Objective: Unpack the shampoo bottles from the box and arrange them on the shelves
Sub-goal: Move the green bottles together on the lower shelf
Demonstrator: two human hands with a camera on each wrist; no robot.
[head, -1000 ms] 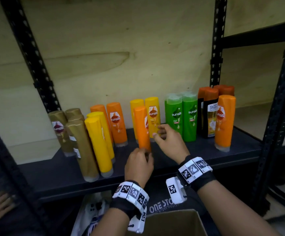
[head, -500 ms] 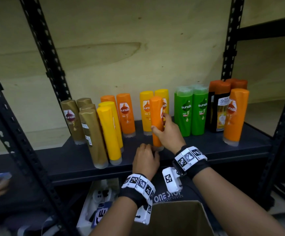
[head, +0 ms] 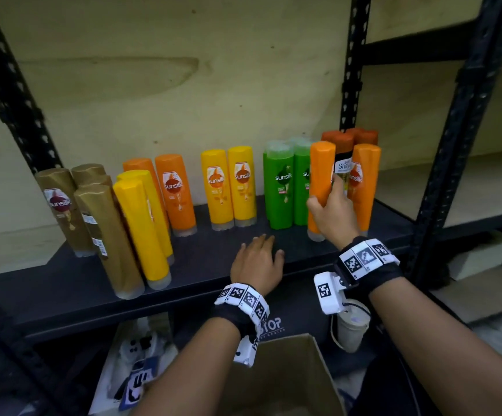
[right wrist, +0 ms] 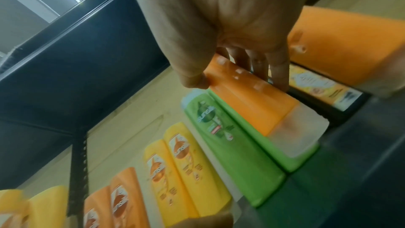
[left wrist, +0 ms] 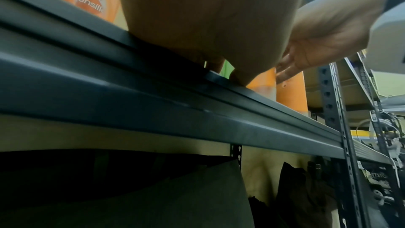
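Note:
My right hand (head: 332,205) grips an orange shampoo bottle (head: 320,175) (right wrist: 247,96), standing cap down on the dark shelf (head: 63,280) in front of the green bottles (head: 279,187), beside another orange bottle (head: 363,181). Its thumb is on the left side and its fingers (right wrist: 278,74) wrap the right side. My left hand (head: 258,256) rests palm down with straight fingers on the shelf's front part, holding nothing. Yellow (head: 228,187), orange (head: 174,190) and gold bottles (head: 60,205) stand in groups to the left. The open cardboard box (head: 282,376) sits below between my arms.
Black perforated uprights (head: 348,70) frame the shelf, and one stands close to the right of the orange bottles (head: 442,175). Black-and-orange bottles (head: 341,154) stand at the back right. A white cup (head: 351,328) and a printed packet (head: 135,373) lie under the shelf.
My right hand has carried the orange bottle from the middle of the shelf rightward to the green and orange bottles. My left hand let go of its base and now lies flat.

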